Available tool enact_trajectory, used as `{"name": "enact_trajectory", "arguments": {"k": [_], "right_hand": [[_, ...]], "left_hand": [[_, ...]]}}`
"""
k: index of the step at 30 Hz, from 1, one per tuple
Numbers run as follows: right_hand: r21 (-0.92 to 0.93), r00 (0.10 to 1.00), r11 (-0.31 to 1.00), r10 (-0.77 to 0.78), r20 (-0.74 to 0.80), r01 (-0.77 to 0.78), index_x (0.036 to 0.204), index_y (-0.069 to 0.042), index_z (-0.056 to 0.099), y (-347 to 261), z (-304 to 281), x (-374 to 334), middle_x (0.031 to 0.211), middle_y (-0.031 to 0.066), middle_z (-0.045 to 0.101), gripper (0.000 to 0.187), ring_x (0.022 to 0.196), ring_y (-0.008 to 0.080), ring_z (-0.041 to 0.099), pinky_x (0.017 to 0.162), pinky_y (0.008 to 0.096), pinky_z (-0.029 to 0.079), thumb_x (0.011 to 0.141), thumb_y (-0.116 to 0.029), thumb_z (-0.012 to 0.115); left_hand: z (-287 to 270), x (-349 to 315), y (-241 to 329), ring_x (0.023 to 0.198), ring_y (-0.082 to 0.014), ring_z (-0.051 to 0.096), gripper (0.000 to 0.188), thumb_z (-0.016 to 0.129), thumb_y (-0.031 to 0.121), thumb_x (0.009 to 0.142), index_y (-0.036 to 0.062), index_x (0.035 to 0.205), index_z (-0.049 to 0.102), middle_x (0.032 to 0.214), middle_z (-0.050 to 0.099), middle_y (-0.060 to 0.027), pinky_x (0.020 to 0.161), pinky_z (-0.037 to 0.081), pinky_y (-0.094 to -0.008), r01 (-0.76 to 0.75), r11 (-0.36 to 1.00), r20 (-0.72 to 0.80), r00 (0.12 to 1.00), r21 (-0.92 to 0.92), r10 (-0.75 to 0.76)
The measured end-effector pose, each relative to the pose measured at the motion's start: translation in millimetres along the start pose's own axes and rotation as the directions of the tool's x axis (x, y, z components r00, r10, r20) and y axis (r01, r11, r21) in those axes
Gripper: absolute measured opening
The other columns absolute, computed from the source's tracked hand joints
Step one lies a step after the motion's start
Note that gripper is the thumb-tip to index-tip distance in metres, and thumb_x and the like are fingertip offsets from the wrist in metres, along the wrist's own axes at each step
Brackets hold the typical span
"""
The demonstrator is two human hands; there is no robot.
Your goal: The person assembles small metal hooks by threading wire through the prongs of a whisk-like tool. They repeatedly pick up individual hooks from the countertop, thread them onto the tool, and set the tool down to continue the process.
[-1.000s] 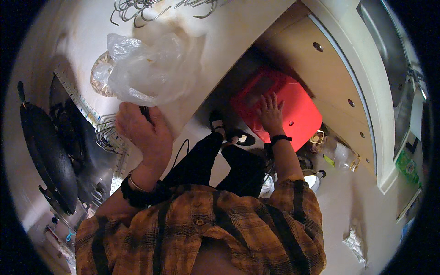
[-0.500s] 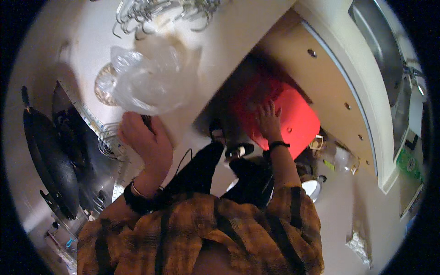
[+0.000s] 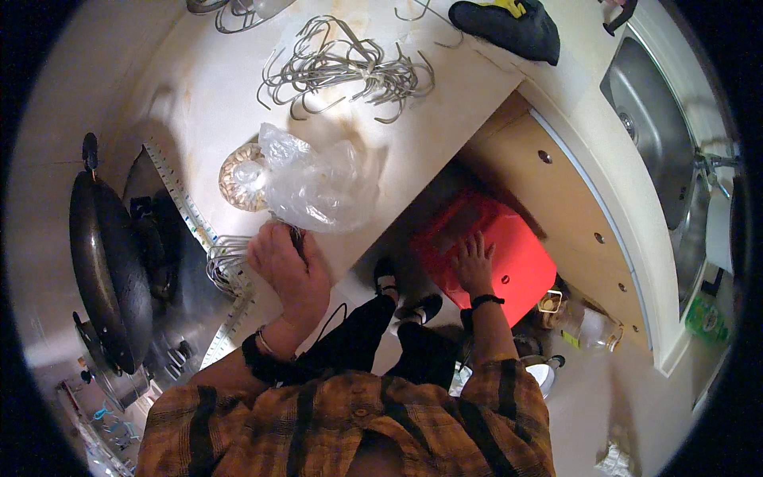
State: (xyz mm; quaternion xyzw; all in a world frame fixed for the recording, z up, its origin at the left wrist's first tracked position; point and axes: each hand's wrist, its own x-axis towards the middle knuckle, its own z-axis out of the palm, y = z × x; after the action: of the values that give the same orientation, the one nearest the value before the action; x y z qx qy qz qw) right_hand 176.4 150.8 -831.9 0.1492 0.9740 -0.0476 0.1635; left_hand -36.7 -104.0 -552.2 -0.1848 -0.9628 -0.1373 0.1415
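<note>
My left hand (image 3: 288,266) is closed round a small dark object (image 3: 297,240), mostly hidden by my fingers, at the edge of the white counter. Beside its knuckles lies a bunch of looped metal wires (image 3: 227,261). Just beyond my fingers a crumpled clear plastic bag (image 3: 326,187) touches a round, knotted bag of small beige pieces (image 3: 240,176). Lower down to the right, my right hand (image 3: 475,266) rests with fingers spread on a red plastic stool-like piece (image 3: 520,258) with a small hole in it.
A bundle of metal hooks (image 3: 350,71) lies farther back on the counter, near a dark cloth item (image 3: 513,30). At the left a black wok (image 3: 111,270) sits on the stove. A wooden cabinet panel (image 3: 572,199) and a sink (image 3: 648,119) are at right; jars (image 3: 592,327) stand below.
My view has tilted up, so the counter things appear lower and more hooks and the dark cloth show. Both hands keep their places, the left closed, the right on the red piece.
</note>
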Motion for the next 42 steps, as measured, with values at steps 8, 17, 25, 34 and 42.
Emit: {"name": "enact_trajectory", "arguments": {"k": [8,17,25,34,42], "right_hand": [[-0.055,0.998,0.997,-0.058,-0.014,0.057,0.139,-0.013,0.042,3,6,-3,0.146,0.0123,0.036,0.056,0.143,0.0320,0.017,0.106,0.0673,0.020,0.092,-0.041,0.047],[0.026,1.000,0.999,0.024,0.005,-0.024,0.138,-0.012,0.043,-8,-10,-1,0.146,0.0119,0.037,0.056,0.141,0.0328,0.021,0.106,0.0670,0.021,0.093,-0.044,0.045],[-0.004,0.983,0.984,0.176,-0.058,-0.177,0.141,-0.008,0.036,19,-16,42,0.149,0.0163,0.030,0.062,0.141,0.0357,0.019,0.106,0.0661,0.021,0.094,-0.047,0.043],[0.168,0.699,0.679,0.688,0.196,-0.715,0.149,-0.017,0.019,115,-22,77,0.150,0.0136,0.026,0.094,0.137,0.0370,0.024,0.100,0.0690,0.028,0.079,-0.070,0.053],[0.206,0.730,0.701,0.668,0.145,-0.683,0.147,-0.010,0.024,67,-20,49,0.141,0.0218,0.038,0.096,0.130,0.0413,0.035,0.103,0.0599,0.030,0.077,-0.064,0.061]], "left_hand": [[5,-1,2,0.097,-0.0362,0.045,0.019,0.055,0.017,0.084,0.0013,0.093,0.049,0.097,0.049,-0.0173,0.092,0.029,-0.0467,0.031,0.999,-0.041,0.999,0.011,-0.030],[2,5,3,0.092,-0.0346,0.046,0.017,0.055,0.017,0.083,0.0036,0.085,0.045,0.088,0.046,-0.0146,0.091,0.030,-0.0456,0.040,0.999,-0.007,0.999,-0.036,-0.040],[-1,9,8,0.090,-0.0354,0.047,0.015,0.054,0.017,0.083,0.0027,0.084,0.048,0.088,0.048,-0.0154,0.087,0.032,-0.0455,0.082,0.996,0.008,0.997,-0.037,-0.082],[7,2,1,0.089,-0.0367,0.047,0.018,0.055,0.017,0.083,0.0006,0.087,0.049,0.087,0.049,-0.0161,0.087,0.032,-0.0471,0.083,0.997,-0.023,0.996,0.002,-0.083],[15,0,-10,0.095,-0.0434,0.047,0.034,0.050,0.026,0.091,-0.0056,0.104,0.051,0.099,0.053,-0.0253,0.085,0.032,-0.0537,0.103,0.989,0.078,0.991,0.111,-0.112]]}}
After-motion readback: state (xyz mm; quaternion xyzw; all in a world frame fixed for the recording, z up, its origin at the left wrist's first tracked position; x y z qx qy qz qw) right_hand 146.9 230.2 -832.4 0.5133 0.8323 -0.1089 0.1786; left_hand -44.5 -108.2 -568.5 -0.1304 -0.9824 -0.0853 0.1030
